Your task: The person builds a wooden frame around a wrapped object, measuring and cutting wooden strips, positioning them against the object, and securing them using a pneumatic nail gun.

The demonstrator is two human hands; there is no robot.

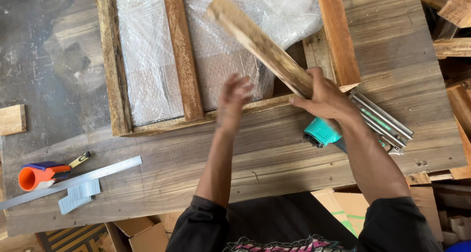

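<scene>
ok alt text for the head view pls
Seen from above, a person's right hand grips a wooden slat over a bubble-wrapped box in a wooden frame; the left hand is open and blurred. A teal nailer lies on the plank table.

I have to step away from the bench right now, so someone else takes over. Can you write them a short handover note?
Right hand grips a loose wooden slat, raised at a slant over the crate frame.
Left hand is open and blurred, above the frame's near rail, holding nothing.
Bubble-wrapped panel lies inside the frame; one cross slat lies over it.
Teal nail gun lies on the workbench.
Left: the held slat is not yet placed.
</scene>
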